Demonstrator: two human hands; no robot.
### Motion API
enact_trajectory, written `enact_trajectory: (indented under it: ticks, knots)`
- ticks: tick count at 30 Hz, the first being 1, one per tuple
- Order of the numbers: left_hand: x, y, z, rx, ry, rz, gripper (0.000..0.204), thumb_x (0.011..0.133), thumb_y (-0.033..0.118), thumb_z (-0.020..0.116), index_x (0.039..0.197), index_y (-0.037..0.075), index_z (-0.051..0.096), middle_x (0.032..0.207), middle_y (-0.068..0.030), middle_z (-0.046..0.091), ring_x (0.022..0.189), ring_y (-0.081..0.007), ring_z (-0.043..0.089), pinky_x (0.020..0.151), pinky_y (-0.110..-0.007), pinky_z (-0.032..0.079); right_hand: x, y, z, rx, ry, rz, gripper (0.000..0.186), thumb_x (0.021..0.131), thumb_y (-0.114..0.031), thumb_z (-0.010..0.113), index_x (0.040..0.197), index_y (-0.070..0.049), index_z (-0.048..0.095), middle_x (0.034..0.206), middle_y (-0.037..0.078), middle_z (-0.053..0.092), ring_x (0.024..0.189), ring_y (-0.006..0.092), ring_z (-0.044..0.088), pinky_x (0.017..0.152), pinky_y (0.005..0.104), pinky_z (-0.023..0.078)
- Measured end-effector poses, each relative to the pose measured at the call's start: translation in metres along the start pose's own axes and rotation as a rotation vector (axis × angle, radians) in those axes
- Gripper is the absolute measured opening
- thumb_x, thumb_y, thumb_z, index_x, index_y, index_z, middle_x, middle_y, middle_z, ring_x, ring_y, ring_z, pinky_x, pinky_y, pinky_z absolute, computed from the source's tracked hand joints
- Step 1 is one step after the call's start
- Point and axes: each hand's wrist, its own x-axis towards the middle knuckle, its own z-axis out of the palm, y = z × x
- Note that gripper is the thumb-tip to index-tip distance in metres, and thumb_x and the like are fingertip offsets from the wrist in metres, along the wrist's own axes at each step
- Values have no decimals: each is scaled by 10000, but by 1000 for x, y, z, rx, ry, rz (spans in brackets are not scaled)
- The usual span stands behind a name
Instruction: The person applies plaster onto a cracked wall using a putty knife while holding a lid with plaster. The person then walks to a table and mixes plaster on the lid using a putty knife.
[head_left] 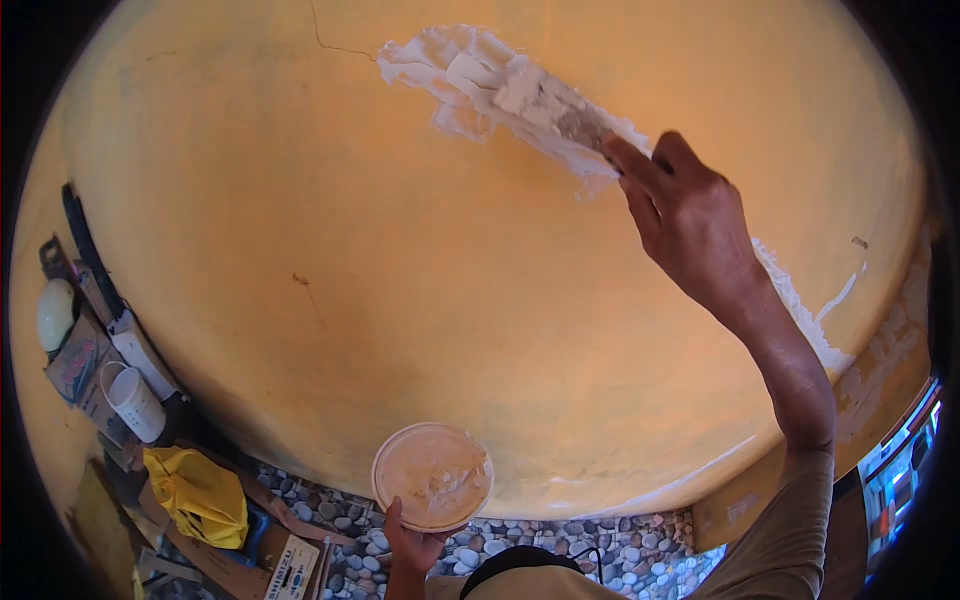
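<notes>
Putty (460, 75) lies in a ragged white band across the upper part of the yellow wall (400, 270), at the foot of a thin crack (335, 45). The step in hand looks like spreading it: the right hand (695, 215) has its fingers clenched round the handle of a scraper (580, 122), whose smeared blade lies over the band. The next move probably calls for steady, even pressure along the band, the blade tilted low. The left hand (415, 548) grasps the lower edge of a round lid (402, 465), thumb at the rim, the other fingers mostly hidden; more putty sits toward the lid's right edge. Counted: two hands, one scraper, one lid, one large putty band, and one narrower white strip (790, 290) near the wall's right edge. Beyond the wall's lower left edge are one white bucket (137, 405) and one yellow bag (195, 495).
</notes>
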Motion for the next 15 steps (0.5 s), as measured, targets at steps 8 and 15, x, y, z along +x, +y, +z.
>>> enact_trajectory:
  ticks: [8,15]
  knots:
    - [6,-4,10,-15,12,-16,767,879,535,450,1461,98,210,1439,-182,349,1255,-432,432,872,-605,496,57,-40,-1,-130,-28,4,146,802,-30,557,927,19,615,856,176,586,709,278,645,618,383,553]
    - [2,-1,7,-25,-20,-37,747,890,516,457,1462,104,211,1445,-177,345,1263,-419,430,868,-592,505,30,-12,0,-209,-64,-28,294,799,-9,551,1087,-33,603,896,155,575,743,268,641,634,370,552]
